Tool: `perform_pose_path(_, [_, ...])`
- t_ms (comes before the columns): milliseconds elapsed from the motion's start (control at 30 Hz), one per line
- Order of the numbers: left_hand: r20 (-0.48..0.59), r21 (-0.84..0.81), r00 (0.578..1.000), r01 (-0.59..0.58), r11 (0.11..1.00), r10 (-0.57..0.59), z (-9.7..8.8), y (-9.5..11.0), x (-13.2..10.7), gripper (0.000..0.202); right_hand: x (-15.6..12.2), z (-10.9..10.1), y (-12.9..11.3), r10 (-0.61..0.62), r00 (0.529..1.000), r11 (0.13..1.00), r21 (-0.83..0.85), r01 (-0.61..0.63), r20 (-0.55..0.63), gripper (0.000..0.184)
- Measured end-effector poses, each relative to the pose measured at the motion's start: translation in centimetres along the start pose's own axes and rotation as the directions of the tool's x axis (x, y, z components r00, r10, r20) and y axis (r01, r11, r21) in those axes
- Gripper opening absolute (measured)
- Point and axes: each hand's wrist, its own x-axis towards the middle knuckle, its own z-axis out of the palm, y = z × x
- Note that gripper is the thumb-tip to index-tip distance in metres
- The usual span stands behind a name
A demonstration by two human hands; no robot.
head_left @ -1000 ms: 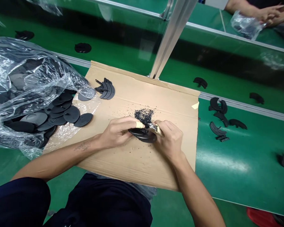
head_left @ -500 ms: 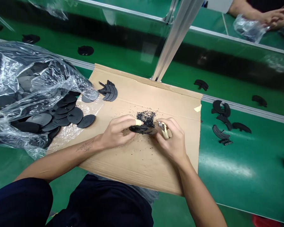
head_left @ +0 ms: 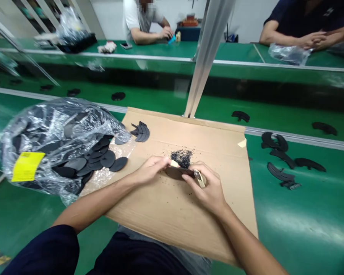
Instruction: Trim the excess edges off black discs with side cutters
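A thin black disc (head_left: pixel 177 173) is tilted nearly edge-on between my hands, above the cardboard sheet (head_left: pixel 166 210). My left hand (head_left: pixel 151 170) is closed at its left edge; pale yellow tape wraps a fingertip there. My right hand (head_left: pixel 208 183) pinches the right edge between thumb and fingers. It also keeps a small metal tool (head_left: pixel 199 178) with a pale yellow covering against the palm; its kind is not clear. Just beyond the disc lies a pile of tiny black scraps (head_left: pixel 182 157). A few nested curved black pieces (head_left: pixel 142 132) rest at the cardboard's far left.
At left, a clear plastic bag (head_left: pixel 60 126) with a yellow label spills several black discs (head_left: pixel 107 158). Curved black parts (head_left: pixel 281 172) lie on the green bench at right. A metal post (head_left: pixel 202 57) rises behind the cardboard. Two people (head_left: pixel 306 34) sit across the bench.
The view has tilted up, bringing more of the far bench and a second person into sight. My right hand's fingers have moved in to close on the disc, which remains between both hands.
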Motion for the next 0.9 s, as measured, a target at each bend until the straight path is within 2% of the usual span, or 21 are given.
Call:
perform_pose_path(67, [0.141, 0.017, 0.989, 0.046, 0.999, -0.048, -0.8, 0.3, 1.0, 0.049, 0.1, -0.1, 0.1, -0.084, 0.996, 0.996, -0.029, 0.084, 0.012, 0.006])
perform_pose_path(133, [0.253, 0.071, 0.966, 0.042, 0.997, -0.058, -1.7, 1.1, 2.1, 0.039, 0.2, -0.2, 0.3, -0.145, 0.989, 0.988, -0.055, 0.146, 0.01, 0.005])
perform_pose_path(233, [0.287, 0.246, 0.958, -0.042, 0.968, -0.031, -3.1, 3.0, 3.7, 0.027, 0.1, -0.2, 0.6, -0.165, 0.985, 0.981, -0.111, 0.158, -0.055, 0.012])
perform_pose_path(333, [0.218, 0.496, 0.975, -0.151, 0.855, 0.046, -5.0, 4.8, 6.1, 0.019, 0.0, -0.2, 0.9, -0.133, 0.98, 0.978, -0.179, 0.105, -0.149, 0.018])
perform_pose_path(400, [0.151, 0.623, 0.986, -0.148, 0.768, 0.067, -6.6, 5.3, 8.3, 0.017, -0.1, -0.4, 1.2, -0.117, 0.976, 0.975, -0.206, 0.078, -0.185, 0.018])
perform_pose_path(467, [0.044, 0.741, 0.999, -0.053, 0.67, 0.03, -8.5, 5.2, 11.0, 0.015, -0.2, -0.5, 1.5, -0.113, 0.976, 0.97, -0.233, 0.068, -0.185, 0.018])
perform_pose_path(567, [-0.197, 0.884, 0.979, 0.196, 0.425, -0.042, -11.6, 4.5, 15.0, 0.01, -0.6, -0.5, 2.2, -0.121, 0.983, 0.953, -0.292, 0.076, -0.14, 0.02])
perform_pose_path(667, [-0.306, 0.893, 0.951, 0.304, 0.331, -0.049, -14.0, 3.4, 17.8, 0.014, -1.1, -0.4, 2.6, -0.111, 0.99, 0.935, -0.346, 0.073, -0.089, 0.026])
perform_pose_path(767, [-0.376, 0.886, 0.924, 0.379, 0.269, -0.067, -14.8, 1.8, 19.0, 0.02, -1.6, -0.3, 2.4, -0.092, 0.993, 0.923, -0.381, 0.058, -0.074, 0.034])
perform_pose_path(900, [-0.421, 0.883, 0.896, 0.44, 0.162, -0.138, -14.3, -0.4, 19.0, 0.035, -2.0, -0.5, 1.8, -0.056, 0.989, 0.899, -0.439, -0.009, -0.135, 0.044])
